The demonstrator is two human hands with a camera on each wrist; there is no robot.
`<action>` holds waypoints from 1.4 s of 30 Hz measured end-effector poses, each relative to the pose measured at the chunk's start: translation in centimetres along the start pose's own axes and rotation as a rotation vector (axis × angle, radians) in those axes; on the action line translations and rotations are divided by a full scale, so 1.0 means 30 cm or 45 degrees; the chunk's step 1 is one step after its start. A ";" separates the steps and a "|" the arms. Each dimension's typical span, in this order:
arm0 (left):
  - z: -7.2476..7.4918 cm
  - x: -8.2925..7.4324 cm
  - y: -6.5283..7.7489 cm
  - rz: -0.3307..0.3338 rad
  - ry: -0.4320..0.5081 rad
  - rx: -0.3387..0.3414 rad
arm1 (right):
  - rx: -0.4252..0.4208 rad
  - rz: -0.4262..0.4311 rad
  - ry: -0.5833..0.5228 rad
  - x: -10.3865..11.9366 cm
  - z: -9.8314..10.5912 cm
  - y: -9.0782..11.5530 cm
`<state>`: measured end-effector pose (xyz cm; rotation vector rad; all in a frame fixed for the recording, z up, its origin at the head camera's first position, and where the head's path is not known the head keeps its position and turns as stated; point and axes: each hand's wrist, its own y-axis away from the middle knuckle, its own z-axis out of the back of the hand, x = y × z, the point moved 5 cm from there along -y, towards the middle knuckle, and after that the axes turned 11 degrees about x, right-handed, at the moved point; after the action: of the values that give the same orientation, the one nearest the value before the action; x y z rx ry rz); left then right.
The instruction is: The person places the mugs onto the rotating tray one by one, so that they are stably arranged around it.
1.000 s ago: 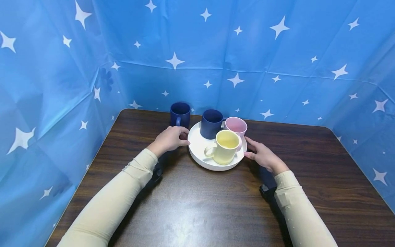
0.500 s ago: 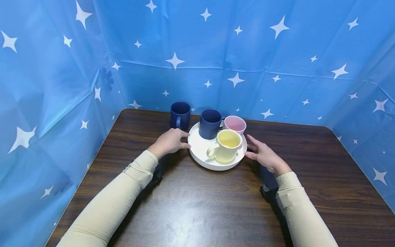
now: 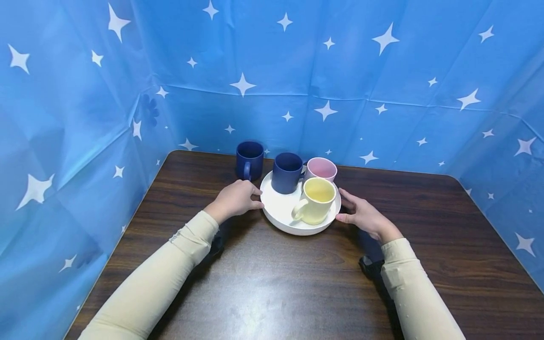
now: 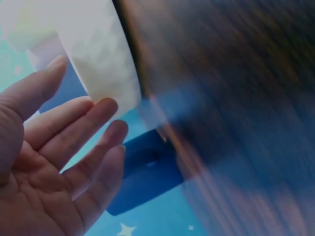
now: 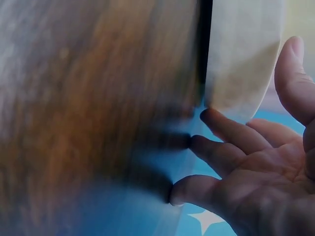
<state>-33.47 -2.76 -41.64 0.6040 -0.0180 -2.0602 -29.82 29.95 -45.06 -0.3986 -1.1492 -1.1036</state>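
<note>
in the tray: three mugs stand upright on the round white shallow tray (image 3: 278,210). they are a round, smooth dark blue mug (image 3: 285,175), a round, smooth pink mug (image 3: 321,171) and a round, smooth pale yellow mug (image 3: 315,205) in front.
out of the tray: a second round dark blue mug (image 3: 249,162) stands upright at the back, just past the tray's left side.
done so far: three mugs are in and the tray has a hand on each side, so i think most of the work is done.
left to do: one mug is out, and the tray rests on the brown wood-look desk (image 3: 263,283).
left hand (image 3: 236,198): it is at the tray's left side, palm facing in. its fingers (image 4: 81,129) are spread and softly bent, touching the tray but not squeezing it.
right hand (image 3: 366,218): it is at the tray's right side, thumb apart, its fingers loose and spread too. the close view is blurry, so i can't tell how many fingertips touch.
arms: both reach forward, one on each side, in long cream sleeves (image 3: 163,269).
</note>
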 end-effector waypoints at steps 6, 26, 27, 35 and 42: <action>-0.002 -0.032 0.021 -0.035 -0.052 0.008 | 0.029 -0.023 -0.004 -0.002 -0.009 -0.002; -0.034 -0.139 0.078 -0.008 -0.189 -0.072 | 0.023 0.021 0.063 0.004 -0.019 -0.010; -0.036 -0.144 0.080 -0.001 -0.202 -0.081 | 0.024 0.018 0.065 0.005 -0.020 -0.010; -0.050 -0.185 0.089 -0.001 -0.241 -0.075 | 0.012 -0.030 0.076 -0.005 -0.016 0.002; -0.033 -0.156 0.098 0.029 -0.213 -0.094 | 0.015 -0.035 0.051 -0.003 -0.015 0.004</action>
<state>-28.71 -0.36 -39.85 0.3834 -0.0465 -2.0743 -29.48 29.71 -45.29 -0.3510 -1.1287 -1.1237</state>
